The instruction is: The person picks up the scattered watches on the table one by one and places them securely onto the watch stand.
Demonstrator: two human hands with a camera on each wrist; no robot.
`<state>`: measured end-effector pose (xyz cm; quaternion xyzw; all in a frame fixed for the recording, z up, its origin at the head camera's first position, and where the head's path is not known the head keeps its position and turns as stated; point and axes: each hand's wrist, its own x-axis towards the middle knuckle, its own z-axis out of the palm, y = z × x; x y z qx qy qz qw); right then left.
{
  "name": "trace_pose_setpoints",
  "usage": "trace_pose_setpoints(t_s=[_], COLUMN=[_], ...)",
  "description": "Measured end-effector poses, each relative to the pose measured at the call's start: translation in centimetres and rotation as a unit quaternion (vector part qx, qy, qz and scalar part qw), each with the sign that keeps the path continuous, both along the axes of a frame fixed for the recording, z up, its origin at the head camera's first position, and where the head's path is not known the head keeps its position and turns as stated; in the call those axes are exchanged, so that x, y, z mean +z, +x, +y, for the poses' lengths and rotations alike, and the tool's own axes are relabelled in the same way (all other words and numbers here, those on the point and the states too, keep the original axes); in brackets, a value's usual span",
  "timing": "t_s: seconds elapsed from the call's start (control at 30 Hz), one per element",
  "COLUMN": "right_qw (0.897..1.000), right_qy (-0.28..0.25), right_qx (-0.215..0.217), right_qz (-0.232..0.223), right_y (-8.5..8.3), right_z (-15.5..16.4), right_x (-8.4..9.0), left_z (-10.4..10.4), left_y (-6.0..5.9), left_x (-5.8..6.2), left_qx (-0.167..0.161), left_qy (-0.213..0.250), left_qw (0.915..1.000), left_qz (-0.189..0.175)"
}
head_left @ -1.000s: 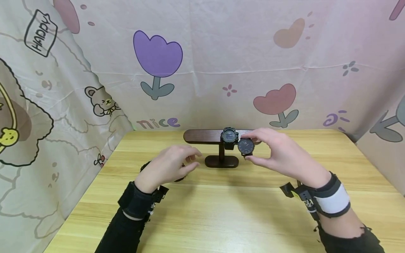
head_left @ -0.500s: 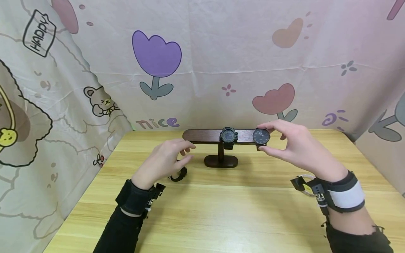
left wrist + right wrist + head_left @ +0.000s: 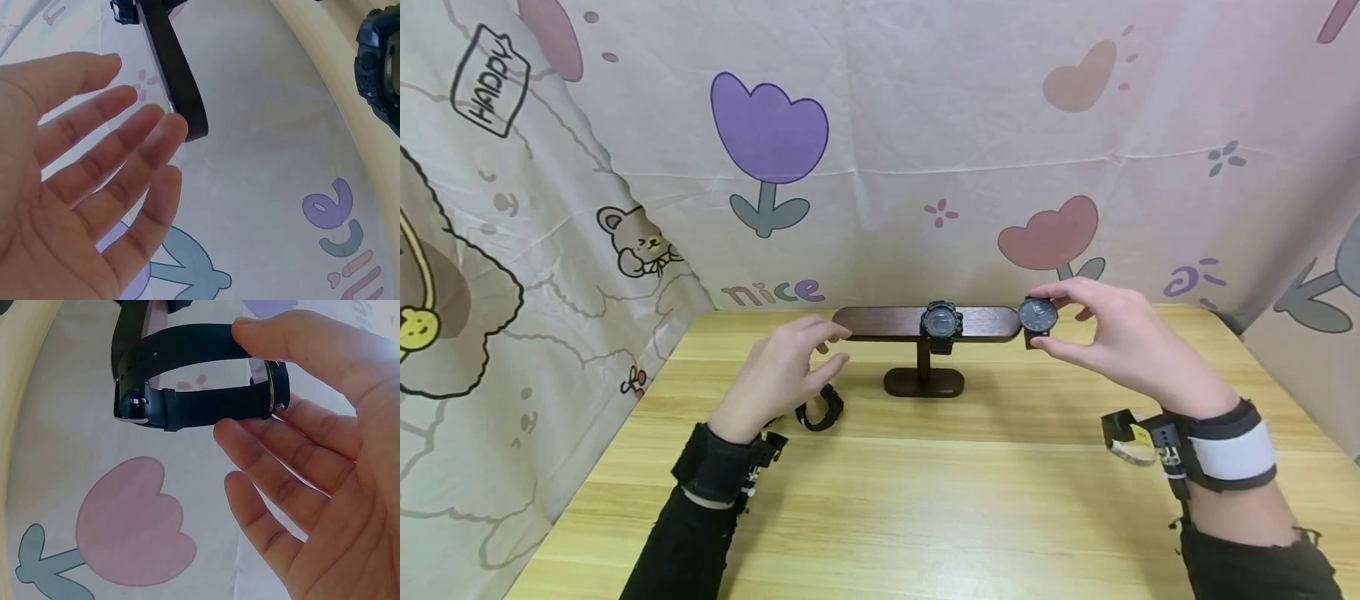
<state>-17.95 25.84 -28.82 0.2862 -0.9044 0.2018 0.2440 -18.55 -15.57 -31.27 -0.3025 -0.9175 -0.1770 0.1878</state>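
Matt black strap (image 3: 187,406), glossy wooden stand (image 3: 880,323)

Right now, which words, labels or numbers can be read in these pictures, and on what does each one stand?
"HAPPY": in a tilted tag outline on the backdrop cloth, upper left.
"nice": on the same cloth, just above the table edge.
Dial of the watch pinched by the right hand: too small to read.
Face of the watch on the stand: too small to read.

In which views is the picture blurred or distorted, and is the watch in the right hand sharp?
Head view: even light, sharp, table edges bowed by the wide lens. Left wrist view: left hand close and soft. Right wrist view: watch fairly sharp, fingers slightly soft, backdrop washed out.
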Motion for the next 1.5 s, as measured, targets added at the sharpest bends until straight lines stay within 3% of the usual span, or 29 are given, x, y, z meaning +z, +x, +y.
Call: trace_pose_setpoints(t_s=[0.47,0.77,1.5], right_qw=[0.998,0.994,0.997], right_qy=[-0.014,-0.03,-0.03], right_qx=[-0.031,-0.042,0.0], right_qz=[-0.055,-0.093,-0.076], right_y=[-1.3,-1.9,-2.8], right_z=[1.2,1.1,0.0], right_x=[-1.1,-1.7,-2.8], left_z=[-0.4,-0.4,-0.1], left_y=[-1.0,-1.5,-1.6], left_x=[-0.7,-1.3,-1.7], left_qx=[0.045,0.051,0.054], left_qy=[0.022,0.017,0.008], left_qw=[0.9984,0.9985,0.9984], left_qz=[0.027,0.003,-0.016])
